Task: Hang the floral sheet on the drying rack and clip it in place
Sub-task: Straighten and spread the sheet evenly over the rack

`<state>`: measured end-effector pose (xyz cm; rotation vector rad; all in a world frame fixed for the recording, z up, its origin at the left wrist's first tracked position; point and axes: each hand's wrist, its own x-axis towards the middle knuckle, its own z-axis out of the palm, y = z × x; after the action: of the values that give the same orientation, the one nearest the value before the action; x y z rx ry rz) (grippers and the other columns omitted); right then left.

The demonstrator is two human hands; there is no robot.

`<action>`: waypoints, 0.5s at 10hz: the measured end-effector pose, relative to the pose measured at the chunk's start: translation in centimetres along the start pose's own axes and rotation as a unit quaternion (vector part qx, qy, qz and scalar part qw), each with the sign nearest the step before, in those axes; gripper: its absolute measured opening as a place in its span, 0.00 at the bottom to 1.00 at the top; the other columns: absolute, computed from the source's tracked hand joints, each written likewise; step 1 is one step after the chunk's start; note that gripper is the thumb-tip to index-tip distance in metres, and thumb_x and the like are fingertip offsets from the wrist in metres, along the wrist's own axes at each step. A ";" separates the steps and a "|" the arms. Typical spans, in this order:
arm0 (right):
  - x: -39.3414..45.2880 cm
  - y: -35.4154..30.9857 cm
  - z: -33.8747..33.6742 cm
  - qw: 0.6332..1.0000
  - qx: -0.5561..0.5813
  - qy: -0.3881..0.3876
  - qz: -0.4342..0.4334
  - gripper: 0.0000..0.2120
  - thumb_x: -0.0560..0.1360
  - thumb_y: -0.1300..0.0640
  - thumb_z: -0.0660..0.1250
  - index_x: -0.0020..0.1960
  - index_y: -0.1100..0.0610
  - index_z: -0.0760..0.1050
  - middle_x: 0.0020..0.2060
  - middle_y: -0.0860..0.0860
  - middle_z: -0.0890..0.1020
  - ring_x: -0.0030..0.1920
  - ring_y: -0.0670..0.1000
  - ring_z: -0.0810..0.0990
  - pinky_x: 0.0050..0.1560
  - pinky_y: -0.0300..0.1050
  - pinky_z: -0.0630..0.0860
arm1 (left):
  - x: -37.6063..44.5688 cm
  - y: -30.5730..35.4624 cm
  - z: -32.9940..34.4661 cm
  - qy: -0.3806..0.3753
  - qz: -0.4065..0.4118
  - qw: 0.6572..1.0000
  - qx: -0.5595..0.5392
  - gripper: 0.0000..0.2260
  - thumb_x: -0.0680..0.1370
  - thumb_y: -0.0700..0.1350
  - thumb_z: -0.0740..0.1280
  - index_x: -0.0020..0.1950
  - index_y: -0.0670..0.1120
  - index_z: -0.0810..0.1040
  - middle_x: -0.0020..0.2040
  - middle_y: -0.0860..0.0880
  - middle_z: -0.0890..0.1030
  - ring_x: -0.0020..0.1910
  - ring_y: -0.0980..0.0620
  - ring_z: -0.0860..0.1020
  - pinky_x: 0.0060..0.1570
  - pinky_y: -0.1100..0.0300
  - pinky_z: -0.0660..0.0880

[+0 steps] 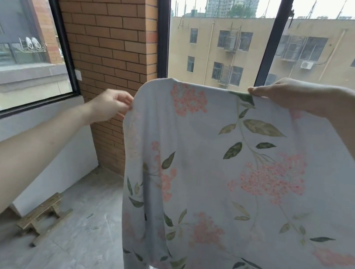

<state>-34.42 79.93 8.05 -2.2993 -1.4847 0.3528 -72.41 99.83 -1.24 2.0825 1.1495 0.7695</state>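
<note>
Up close, a person's left hand (112, 103) pinches the left edge of the floral sheet (232, 184) between thumb and curled fingers, while the right hand (285, 95) grips the sheet's top hem from above, fingers folded over the cloth. Between the two hands the sheet hangs at chest height in front of the window (215, 39), its top edge stretched nearly straight and its upper left corner rounded. Its cloth is pale blue-grey, soft and matte, printed with pink blossom clusters and olive-green leaves, and it falls in loose vertical folds out of view below. Beside the sheet to the left stands a column of orange brick (107, 39) framed by dark window bars. Below it lies open grey tiled floor (88, 223), where a low wooden stool (43, 214) sits against the white wall (49, 153) under the left window sill.
</note>
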 end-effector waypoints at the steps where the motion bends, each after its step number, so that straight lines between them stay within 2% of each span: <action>1: 0.6 -0.1 0.0 1.000 -0.003 -0.011 -0.018 0.29 0.77 0.27 0.60 0.57 0.51 0.80 0.52 0.53 0.79 0.45 0.57 0.79 0.41 0.46 0.74 | -1.3 -0.6 0.5 0.027 0.001 0.998 0.058 0.03 0.82 0.50 0.70 0.50 0.57 0.84 0.47 0.57 0.85 0.48 0.54 0.83 0.48 0.59 0.77; 2: 0.5 -0.6 -0.4 1.000 -0.018 0.007 -0.014 0.31 0.77 0.26 0.57 0.50 0.55 0.79 0.33 0.52 0.72 0.31 0.53 0.70 0.31 0.42 0.62 | -0.2 -0.4 0.2 0.078 0.027 0.990 0.117 0.07 0.82 0.49 0.69 0.45 0.59 0.83 0.46 0.58 0.85 0.44 0.56 0.81 0.44 0.60 0.75; 3: 0.7 -0.2 -0.6 0.999 -0.031 0.010 -0.021 0.32 0.77 0.27 0.55 0.47 0.56 0.78 0.29 0.52 0.69 0.28 0.53 0.66 0.31 0.42 0.59 | 1.2 0.4 -1.6 0.163 0.022 0.982 0.094 0.06 0.82 0.48 0.69 0.48 0.53 0.86 0.47 0.51 0.86 0.44 0.50 0.81 0.51 0.54 0.78; 4: 0.8 -0.2 -0.2 0.999 -0.048 0.013 -0.022 0.32 0.79 0.27 0.54 0.43 0.55 0.77 0.30 0.52 0.72 0.29 0.53 0.70 0.31 0.42 0.62 | 2.9 1.1 -2.3 0.246 0.029 0.968 0.030 0.05 0.83 0.47 0.69 0.52 0.50 0.85 0.49 0.50 0.84 0.47 0.49 0.80 0.50 0.55 0.78; 5: 1.2 -0.6 0.0 0.997 -0.064 0.028 -0.030 0.30 0.79 0.27 0.52 0.39 0.53 0.71 0.32 0.51 0.71 0.31 0.53 0.69 0.31 0.43 0.62 | 4.1 1.7 -1.8 0.215 0.009 0.976 0.020 0.06 0.83 0.46 0.68 0.49 0.53 0.83 0.51 0.49 0.84 0.51 0.45 0.82 0.53 0.51 0.81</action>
<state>-34.41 81.23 8.28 -2.3353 -1.5873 0.1790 -71.01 103.15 1.92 2.0161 1.3791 1.2594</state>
